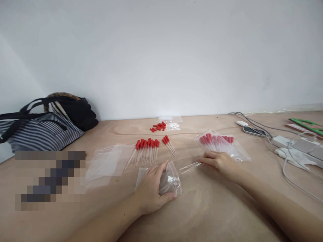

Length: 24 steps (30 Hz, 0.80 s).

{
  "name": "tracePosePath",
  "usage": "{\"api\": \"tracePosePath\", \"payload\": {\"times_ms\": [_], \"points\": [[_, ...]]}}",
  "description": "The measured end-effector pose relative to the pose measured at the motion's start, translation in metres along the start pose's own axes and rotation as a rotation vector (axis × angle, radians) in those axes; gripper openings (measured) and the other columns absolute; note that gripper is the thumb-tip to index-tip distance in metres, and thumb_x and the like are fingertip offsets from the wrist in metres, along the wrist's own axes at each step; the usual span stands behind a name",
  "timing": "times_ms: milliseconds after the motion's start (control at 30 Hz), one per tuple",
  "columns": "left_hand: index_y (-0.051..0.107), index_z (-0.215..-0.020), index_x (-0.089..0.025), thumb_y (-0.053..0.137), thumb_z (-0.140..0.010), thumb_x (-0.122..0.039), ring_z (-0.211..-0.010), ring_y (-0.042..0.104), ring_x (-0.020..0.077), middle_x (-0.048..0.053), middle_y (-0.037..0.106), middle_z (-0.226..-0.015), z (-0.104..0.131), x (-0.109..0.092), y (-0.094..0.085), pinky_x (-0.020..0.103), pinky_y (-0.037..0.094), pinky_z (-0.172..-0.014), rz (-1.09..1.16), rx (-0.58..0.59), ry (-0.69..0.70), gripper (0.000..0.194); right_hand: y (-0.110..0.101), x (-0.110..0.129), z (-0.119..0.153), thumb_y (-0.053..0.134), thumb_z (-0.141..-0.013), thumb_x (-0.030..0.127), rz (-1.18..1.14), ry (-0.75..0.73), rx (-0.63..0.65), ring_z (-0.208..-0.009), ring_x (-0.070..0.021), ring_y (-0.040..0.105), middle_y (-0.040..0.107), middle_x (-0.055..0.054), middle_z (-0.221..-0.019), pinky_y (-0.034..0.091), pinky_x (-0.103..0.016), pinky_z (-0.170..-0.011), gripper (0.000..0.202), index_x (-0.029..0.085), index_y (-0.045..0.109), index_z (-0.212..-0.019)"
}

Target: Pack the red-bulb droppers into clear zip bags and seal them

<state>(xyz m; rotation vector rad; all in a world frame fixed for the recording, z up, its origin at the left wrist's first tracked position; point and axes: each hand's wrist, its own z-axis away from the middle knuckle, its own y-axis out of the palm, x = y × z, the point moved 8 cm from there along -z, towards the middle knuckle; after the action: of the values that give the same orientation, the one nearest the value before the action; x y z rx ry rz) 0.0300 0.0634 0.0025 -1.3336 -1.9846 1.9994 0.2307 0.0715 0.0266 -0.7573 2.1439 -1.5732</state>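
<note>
One left hand (151, 189) curved over bag (171, 178), one right hand (219, 163) pinching droppers (191, 165)

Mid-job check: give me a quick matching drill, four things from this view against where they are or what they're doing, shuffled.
1. left hand
2. right hand
3. striped bag
4. loose red bulbs

A. lying near the wall, beyond both hands
B. holding slender droppers
C. at the far left of the view
D. touching a clear plastic bag

Pairs: 1-D; 2-B; 3-C; 4-A
</note>
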Motion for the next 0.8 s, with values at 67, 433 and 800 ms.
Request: {"api": "tracePosePath", "payload": {"times_ms": [67,433,800], "points": [[0.02,-0.133,-0.024,0.067,-0.064,-0.042,-0.108,0.045,0.0306,0.01,0.047,-0.121,0.0,0.0,-0.001,0.048,0.036,-0.09,-0.003,0.001,-0.003,0.085,0.0,0.007,-0.003,0.038,-0.083,0.011,0.024,-0.009,-0.01,-0.064,-0.0125,0.053,0.059,-0.004,-0.078,0.031,-0.024,-0.052,0.031,0.024,0.062,-0.097],[0.02,-0.132,-0.023,0.068,-0.064,-0.04,-0.107,0.046,0.0298,0.01,0.048,-0.118,0.0,-0.003,-0.002,0.047,0.036,-0.089,-0.013,-0.014,0.01,0.085,0.0,0.047,-0.011,0.044,-0.085,0.022,-0.024,-0.08,0.057,-0.07,-0.0149,0.05,0.058,-0.004,-0.075,0.03,-0.025,-0.055,0.02,0.022,0.063,-0.09],[0.023,-0.132,-0.025,0.069,-0.062,-0.042,-0.108,0.045,0.0304,0.009,0.048,-0.118,0.0,-0.001,0.0,0.047,0.034,-0.091,-0.006,-0.02,0.004,0.086,0.017,0.074,-0.03,0.046,-0.085,0.027,-0.427,-0.12,0.142,-0.074,-0.0122,0.057,0.06,-0.003,-0.089,0.04,-0.022,-0.063,0.02,0.022,0.061,-0.097]]}}
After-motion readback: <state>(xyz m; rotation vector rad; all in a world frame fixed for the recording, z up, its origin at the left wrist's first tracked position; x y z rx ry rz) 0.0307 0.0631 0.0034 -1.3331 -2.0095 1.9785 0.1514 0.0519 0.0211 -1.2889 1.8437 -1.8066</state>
